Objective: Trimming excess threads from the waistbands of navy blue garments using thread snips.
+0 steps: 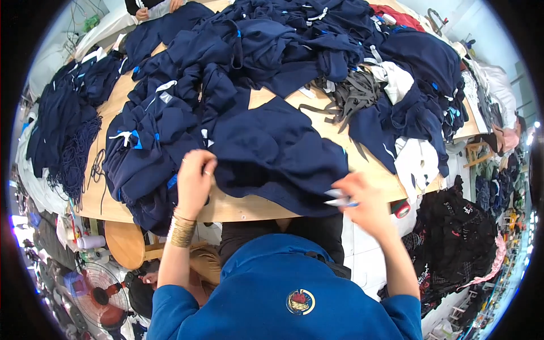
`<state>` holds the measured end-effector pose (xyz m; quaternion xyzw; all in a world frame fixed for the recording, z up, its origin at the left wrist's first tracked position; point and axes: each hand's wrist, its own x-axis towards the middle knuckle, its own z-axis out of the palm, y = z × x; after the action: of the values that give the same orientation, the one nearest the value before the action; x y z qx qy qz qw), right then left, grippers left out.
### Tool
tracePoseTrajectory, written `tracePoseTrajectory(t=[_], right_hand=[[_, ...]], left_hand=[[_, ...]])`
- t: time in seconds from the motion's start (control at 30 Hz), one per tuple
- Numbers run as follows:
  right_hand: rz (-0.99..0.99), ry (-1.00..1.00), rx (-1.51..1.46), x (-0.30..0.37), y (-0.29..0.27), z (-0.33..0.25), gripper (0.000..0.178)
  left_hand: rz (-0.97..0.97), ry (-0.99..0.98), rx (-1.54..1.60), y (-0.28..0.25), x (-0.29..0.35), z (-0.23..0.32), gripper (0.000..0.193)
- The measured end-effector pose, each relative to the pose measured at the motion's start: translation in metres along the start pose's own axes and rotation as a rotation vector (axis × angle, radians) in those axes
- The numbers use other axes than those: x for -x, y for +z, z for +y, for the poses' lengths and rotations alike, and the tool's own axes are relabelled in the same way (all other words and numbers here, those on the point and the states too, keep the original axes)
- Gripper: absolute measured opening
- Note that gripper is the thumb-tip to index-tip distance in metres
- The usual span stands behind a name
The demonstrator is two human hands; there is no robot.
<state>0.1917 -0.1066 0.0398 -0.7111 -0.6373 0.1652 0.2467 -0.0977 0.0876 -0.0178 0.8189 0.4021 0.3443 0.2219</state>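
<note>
1. At the table's [235,208] near edge, a navy cloth [266,141] is laid out between the two hands, its lower hem lying near the edge on the left and reaching it toward the right.
2. The left hand [194,177] is placed at the cloth's left end; its fingers are drawn narrow, and the cloth edge is pinched there. Gold bangles [182,231] are worn on that wrist.
3. The right hand [362,199] is held at the cloth's right end, blurred. Small pale snips [340,202] are gripped in it, blades pointed left; whether the blades are parted cannot be told.
4. Navy garments [272,48] are heaped across the table beyond the cloth, with a further bundle [150,141] beside the left hand.
5. Grey straps [357,93] and a white cloth [416,161] are seen to the right.
6. Beneath, a round stool [123,245] and a fan [101,296] are noted at left, and dark clothes [453,243] are piled at right.
</note>
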Motion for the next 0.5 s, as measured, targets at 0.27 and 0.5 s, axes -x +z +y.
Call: tracePoseTrajectory(t=[0.27,0.5], right_hand=[[0.242,0.348,-0.028,0.019,0.028,0.038,0.019],[0.080,0.309,-0.204,-0.001,0.100,0.056,0.042]], left_hand=[[-0.034,-0.230,0.052,0.007,0.055,-0.010,0.021],[-0.365,-0.328,0.272,0.065,0.057,0.005,0.083]])
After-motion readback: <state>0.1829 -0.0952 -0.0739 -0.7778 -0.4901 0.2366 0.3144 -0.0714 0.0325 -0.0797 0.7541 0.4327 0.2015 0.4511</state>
